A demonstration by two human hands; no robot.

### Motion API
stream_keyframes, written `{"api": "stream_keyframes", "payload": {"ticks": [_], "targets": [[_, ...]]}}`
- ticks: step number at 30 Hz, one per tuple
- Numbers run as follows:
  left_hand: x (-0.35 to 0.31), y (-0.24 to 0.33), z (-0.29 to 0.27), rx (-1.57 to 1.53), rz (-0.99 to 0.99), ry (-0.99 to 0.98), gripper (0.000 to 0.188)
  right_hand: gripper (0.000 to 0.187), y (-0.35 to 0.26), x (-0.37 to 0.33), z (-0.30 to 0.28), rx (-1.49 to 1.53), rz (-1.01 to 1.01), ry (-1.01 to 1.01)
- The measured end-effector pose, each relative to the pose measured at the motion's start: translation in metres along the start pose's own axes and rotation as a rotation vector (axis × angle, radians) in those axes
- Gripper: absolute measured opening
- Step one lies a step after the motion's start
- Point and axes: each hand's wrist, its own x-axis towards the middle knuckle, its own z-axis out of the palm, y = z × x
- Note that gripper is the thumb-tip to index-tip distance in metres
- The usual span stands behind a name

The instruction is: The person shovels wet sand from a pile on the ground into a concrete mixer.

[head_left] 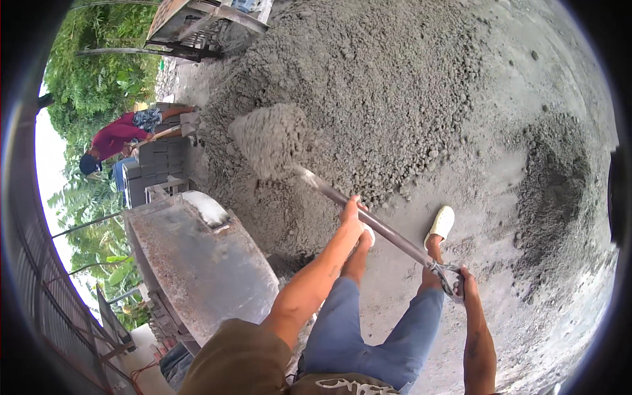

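A shovel [395,236] slants across the middle of the head view, its dark shaft running from lower right to upper left. My left hand [353,210] is wrapped round the shaft about midway. On the looped metal handle at its end, my right hand [468,284] is closed. A heaped load of grey wet-looking mix [270,135] covers the blade, which is hidden and slightly blurred. Behind and beside it spreads a large pile of grey gravelly mix [375,85]. My feet, in pale clogs [442,222], stand at the pile's near edge.
A rusty metal hopper or table [204,263] stands close on my left. Beyond it, a co-worker in a maroon shirt [118,137] bends beside stacked grey blocks [155,161]. A metal-framed machine [204,26] is at the upper left. A smaller dark heap [553,191] lies at right.
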Motion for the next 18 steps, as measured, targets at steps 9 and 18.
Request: {"api": "stream_keyframes", "payload": {"ticks": [9, 18], "targets": [[-0.149, 0.038, 0.001, -0.174, 0.102, -0.279, 0.024, 0.043, -0.053, -0.11, -0.01, 0.003, -0.244, 0.224], [-0.129, -0.103, 0.011, -0.387, -0.398, -0.181, 0.02, 0.033, -0.075, -0.294, -0.039, -0.385, -0.893, 0.654]]}}
